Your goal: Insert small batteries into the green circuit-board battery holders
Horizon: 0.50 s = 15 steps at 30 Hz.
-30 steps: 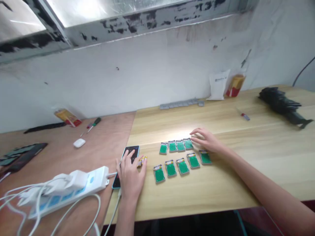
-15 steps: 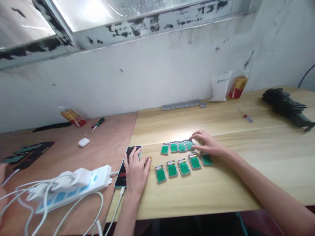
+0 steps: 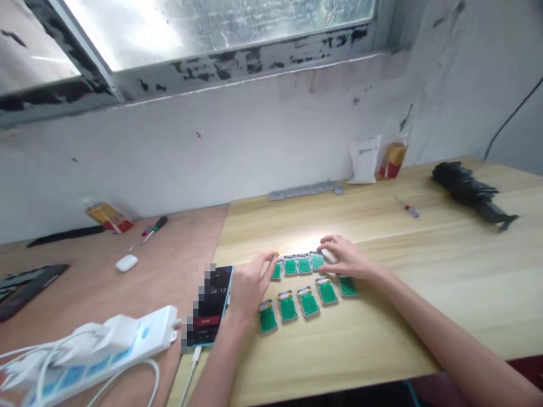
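Two rows of small green circuit boards in clear cases lie on the light wooden table [image 3: 382,339]: an upper row [image 3: 304,264] and a lower row [image 3: 308,301]. My left hand [image 3: 250,282] reaches to the left end of the upper row, fingertips pinched together on a small yellow part [image 3: 276,256] over the leftmost board. My right hand [image 3: 345,261] rests on the right end of the upper row, its fingers lightly bent on the last board [image 3: 317,260] and holding nothing. A lit phone [image 3: 212,302] lies just left of my left wrist.
A white power strip [image 3: 127,336] with plugs and cables sits front left on the reddish board. Further back lie a white earbud case [image 3: 126,263], screwdrivers [image 3: 155,227] and a yellow packet [image 3: 108,216]. Grey parts [image 3: 303,192], a white bag [image 3: 363,159] and a black pile [image 3: 466,183] stand at the back.
My left hand left the phone and moved right to the upper row's left end. The small yellow pieces beside the phone are gone from the table. My right hand barely shifted.
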Available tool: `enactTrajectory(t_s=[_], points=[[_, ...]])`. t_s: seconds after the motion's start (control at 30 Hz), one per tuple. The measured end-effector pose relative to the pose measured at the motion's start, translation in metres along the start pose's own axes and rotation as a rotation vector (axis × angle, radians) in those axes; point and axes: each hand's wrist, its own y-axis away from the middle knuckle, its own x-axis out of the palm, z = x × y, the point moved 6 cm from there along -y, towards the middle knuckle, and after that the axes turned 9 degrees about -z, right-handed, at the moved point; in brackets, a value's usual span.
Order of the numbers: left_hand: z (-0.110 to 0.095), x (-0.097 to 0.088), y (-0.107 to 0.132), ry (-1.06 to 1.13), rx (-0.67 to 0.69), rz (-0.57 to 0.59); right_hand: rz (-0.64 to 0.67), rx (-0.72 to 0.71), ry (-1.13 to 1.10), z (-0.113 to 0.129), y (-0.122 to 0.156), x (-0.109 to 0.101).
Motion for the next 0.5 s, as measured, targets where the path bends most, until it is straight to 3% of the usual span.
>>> enactTrajectory(t_s=[0.23,0.37,0.5], points=[[0.000,0.037,-0.017,0.483,-0.355,0.062,-0.012,-0.027,0.001,0.003,-0.003,0.004],[0.019,0.046,-0.017,1.058,-0.705,-0.064,-0.013,-0.023,-0.010,0.006,-0.003,0.005],[0.037,0.043,-0.014,1.200,-0.808,-0.207,0.002,-0.007,-0.021,0.010,-0.003,0.005]])
